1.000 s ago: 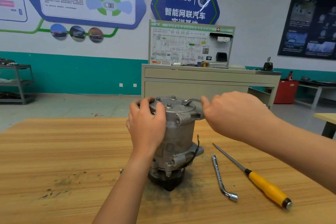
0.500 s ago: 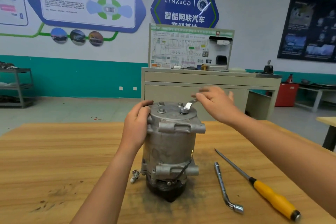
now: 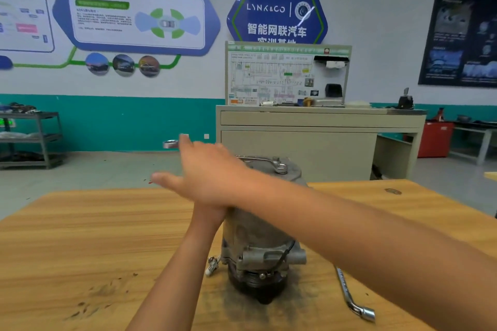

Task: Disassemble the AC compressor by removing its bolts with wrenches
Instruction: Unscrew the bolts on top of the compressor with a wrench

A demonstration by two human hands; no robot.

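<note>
The grey AC compressor [image 3: 255, 234] stands upright on the wooden table [image 3: 80, 236]. A silver ring wrench [image 3: 258, 159] lies across its top, one ring on a bolt at the right, the other ring sticking out to the left. My right hand [image 3: 207, 174] reaches across from the right, fingers straight and thumb spread, pressing on the wrench shaft. My left hand [image 3: 212, 213] comes up from below against the compressor's left side. Its fingers are hidden behind the right hand.
An L-shaped socket wrench [image 3: 352, 295] lies on the table right of the compressor, partly under my right forearm. A small white plug [image 3: 212, 266] hangs at the compressor's lower left. A beige cabinet [image 3: 295, 142] stands behind the table.
My right hand has swung the wrench handle from the right side of the compressor top over to the left. My right arm now crosses over the left hand.
</note>
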